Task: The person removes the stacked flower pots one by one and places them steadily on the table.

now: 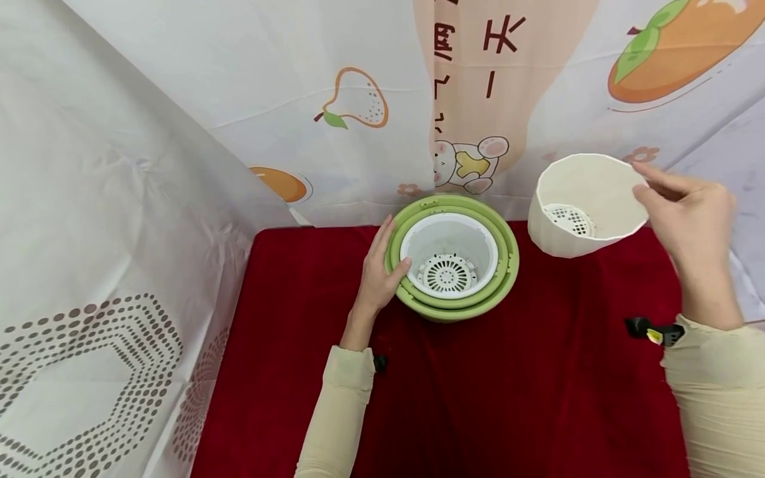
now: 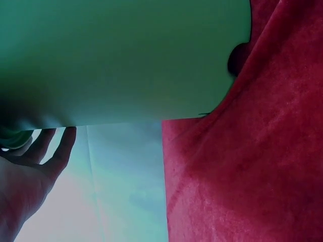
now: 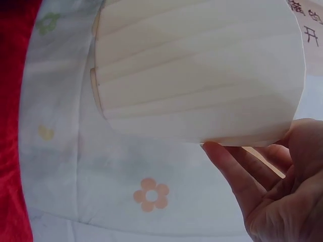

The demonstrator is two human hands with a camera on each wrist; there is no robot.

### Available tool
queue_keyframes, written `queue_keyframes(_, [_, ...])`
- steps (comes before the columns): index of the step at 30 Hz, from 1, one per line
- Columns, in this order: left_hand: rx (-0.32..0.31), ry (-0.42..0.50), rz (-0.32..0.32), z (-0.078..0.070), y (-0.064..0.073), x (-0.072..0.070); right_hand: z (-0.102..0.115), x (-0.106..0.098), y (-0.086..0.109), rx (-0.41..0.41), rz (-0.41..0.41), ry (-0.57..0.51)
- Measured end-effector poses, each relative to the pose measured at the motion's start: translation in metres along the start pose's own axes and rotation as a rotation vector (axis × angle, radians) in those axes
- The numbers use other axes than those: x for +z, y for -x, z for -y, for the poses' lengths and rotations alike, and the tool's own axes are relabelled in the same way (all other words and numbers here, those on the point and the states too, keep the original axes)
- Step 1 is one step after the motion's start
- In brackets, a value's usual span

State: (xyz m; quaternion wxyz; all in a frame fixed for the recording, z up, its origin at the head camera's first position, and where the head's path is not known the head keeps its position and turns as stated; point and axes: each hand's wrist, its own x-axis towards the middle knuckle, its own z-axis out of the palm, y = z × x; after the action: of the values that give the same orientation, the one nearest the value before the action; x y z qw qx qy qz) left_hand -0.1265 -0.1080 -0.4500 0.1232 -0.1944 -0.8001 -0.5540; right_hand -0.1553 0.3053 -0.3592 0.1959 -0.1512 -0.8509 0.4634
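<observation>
while the right hand [image 1: 696, 216] pinches a cream pot [image 1: 562, 240], the left hand [image 1: 378, 280] grips green pots [image 1: 508, 283], their floors hidden.

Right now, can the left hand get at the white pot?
Likely yes. The white pot sits in the green pots, mouth uncovered; the left hand grips the green pots with its thumb by the white rim. The right hand holds the cream pot off to the side.

Dark Chinese characters [image 1: 504, 34], including 一天 and 的, stand on the fruit-print backdrop cloth [image 1: 370, 40].
</observation>
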Motion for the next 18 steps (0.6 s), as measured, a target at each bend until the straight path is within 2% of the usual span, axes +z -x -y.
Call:
queue_keyframes(9, [-0.015,-0.009,-0.002,0.000,0.000,-0.004,-0.023,0.003,-0.006,0.035,-0.040,0.005])
queue_keyframes(15, [-0.031,0.029,0.004,0.002,0.001,-0.002,-0.050,0.006,0.001,0.005,-0.068,0.043])
queue_keyframes(18, [-0.028,0.034,0.005,0.003,0.000,-0.001,-0.063,0.008,0.004,0.029,-0.068,0.055])
